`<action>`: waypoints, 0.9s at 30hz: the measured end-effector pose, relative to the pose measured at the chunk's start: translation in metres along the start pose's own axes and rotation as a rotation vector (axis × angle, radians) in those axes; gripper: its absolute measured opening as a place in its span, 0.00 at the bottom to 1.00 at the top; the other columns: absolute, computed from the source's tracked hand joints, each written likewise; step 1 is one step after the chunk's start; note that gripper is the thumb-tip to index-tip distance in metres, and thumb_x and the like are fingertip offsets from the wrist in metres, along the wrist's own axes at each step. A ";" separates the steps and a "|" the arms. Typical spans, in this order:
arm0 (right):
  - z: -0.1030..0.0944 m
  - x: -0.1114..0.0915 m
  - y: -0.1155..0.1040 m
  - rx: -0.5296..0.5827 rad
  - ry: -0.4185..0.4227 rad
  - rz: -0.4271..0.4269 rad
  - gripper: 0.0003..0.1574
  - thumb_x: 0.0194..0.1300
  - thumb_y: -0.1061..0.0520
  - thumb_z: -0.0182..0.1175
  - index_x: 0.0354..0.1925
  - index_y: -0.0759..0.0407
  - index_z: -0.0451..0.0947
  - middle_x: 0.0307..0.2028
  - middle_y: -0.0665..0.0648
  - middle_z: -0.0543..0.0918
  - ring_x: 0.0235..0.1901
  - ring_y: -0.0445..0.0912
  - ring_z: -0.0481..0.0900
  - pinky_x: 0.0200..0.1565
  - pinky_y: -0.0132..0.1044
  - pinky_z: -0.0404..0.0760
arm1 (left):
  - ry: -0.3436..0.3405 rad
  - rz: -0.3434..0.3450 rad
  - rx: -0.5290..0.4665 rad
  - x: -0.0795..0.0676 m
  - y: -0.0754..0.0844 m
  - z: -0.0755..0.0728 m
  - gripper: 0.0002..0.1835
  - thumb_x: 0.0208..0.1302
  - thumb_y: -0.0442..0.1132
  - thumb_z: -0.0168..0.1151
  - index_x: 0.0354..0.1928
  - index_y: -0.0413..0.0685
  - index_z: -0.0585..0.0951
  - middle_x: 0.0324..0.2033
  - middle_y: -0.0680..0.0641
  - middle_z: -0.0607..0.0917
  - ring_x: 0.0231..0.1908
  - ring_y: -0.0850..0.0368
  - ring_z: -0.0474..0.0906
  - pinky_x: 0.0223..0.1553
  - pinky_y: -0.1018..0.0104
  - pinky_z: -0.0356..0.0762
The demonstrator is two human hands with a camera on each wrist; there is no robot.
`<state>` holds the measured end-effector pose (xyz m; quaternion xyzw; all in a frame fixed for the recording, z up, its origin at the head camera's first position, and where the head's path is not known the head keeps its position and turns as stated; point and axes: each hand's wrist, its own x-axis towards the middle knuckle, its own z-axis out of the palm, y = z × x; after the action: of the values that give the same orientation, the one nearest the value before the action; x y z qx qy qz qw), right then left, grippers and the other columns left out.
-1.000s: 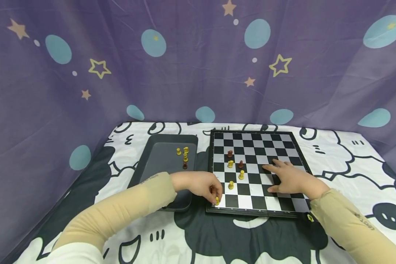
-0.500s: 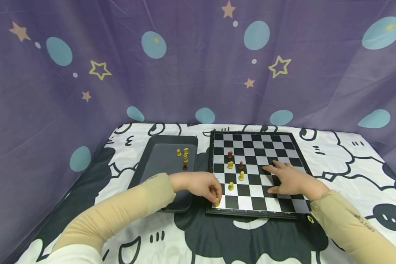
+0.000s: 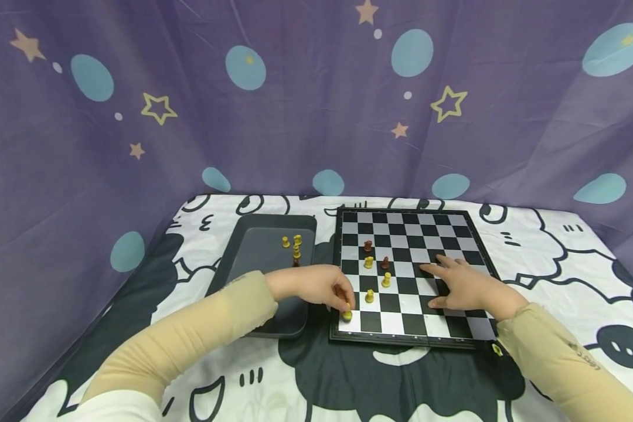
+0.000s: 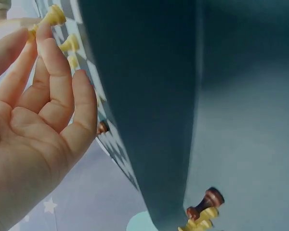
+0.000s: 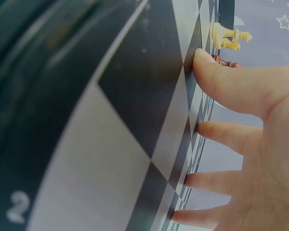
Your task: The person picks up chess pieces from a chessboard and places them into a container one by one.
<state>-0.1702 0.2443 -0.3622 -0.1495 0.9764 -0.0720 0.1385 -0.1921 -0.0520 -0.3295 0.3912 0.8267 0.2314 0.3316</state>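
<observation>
My left hand pinches a yellow chess piece by its top, over the near left corner of the chessboard. In the left wrist view, thumb and fingertips meet at the narrow end of this chess piece, base pointing away. Its exact kind is covered by the fingers. My right hand rests on the right part of the board, fingers spread, holding nothing. Close to the left hand stands a yellow piece; beyond it are another yellow piece, a yellow knight and two dark red pieces.
Left of the board lies a dark grey tray, partly under the left forearm. Several pieces stand in it, among them a yellow one and a dark red piece. A patterned cloth covers the table; a purple curtain hangs behind.
My left hand has risen slightly from the corner square with the yellow chess piece, showing more of its base. The right hand has stayed in place.
</observation>
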 end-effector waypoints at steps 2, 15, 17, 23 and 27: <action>0.000 0.000 0.000 0.001 -0.001 0.000 0.50 0.49 0.37 0.69 0.66 0.55 0.66 0.66 0.77 0.58 0.61 0.78 0.56 0.53 0.71 0.64 | 0.018 0.004 -0.003 -0.001 -0.001 -0.003 0.06 0.63 0.34 0.62 0.40 0.43 0.85 0.32 0.51 0.87 0.30 0.69 0.77 0.33 0.76 0.75; -0.001 0.001 0.000 -0.001 -0.002 0.001 0.50 0.49 0.37 0.69 0.66 0.55 0.66 0.66 0.77 0.58 0.61 0.78 0.55 0.52 0.71 0.64 | 0.088 0.040 0.003 -0.013 -0.002 -0.019 0.07 0.64 0.35 0.60 0.42 0.43 0.84 0.33 0.51 0.86 0.32 0.66 0.78 0.34 0.74 0.75; -0.001 0.001 0.000 0.001 -0.002 0.002 0.50 0.49 0.37 0.69 0.66 0.54 0.66 0.66 0.77 0.58 0.61 0.78 0.55 0.52 0.71 0.64 | 0.106 0.046 0.001 -0.014 -0.004 -0.021 0.08 0.64 0.34 0.60 0.42 0.42 0.84 0.34 0.51 0.86 0.32 0.66 0.78 0.35 0.74 0.75; -0.001 0.001 0.000 -0.001 0.000 -0.001 0.50 0.49 0.37 0.69 0.66 0.54 0.66 0.66 0.77 0.58 0.61 0.78 0.55 0.52 0.71 0.64 | 0.151 0.041 0.007 -0.020 -0.007 -0.028 0.08 0.64 0.34 0.61 0.42 0.41 0.84 0.33 0.51 0.85 0.32 0.67 0.77 0.36 0.74 0.76; 0.000 0.000 0.000 0.006 0.002 -0.003 0.50 0.49 0.37 0.69 0.66 0.55 0.67 0.66 0.77 0.58 0.61 0.79 0.55 0.52 0.71 0.64 | 0.167 0.032 -0.008 -0.025 -0.010 -0.032 0.06 0.64 0.34 0.61 0.40 0.42 0.84 0.33 0.50 0.85 0.32 0.67 0.77 0.36 0.74 0.75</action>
<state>-0.1704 0.2444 -0.3624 -0.1505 0.9761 -0.0751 0.1380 -0.2089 -0.0817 -0.3052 0.3825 0.8441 0.2719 0.2593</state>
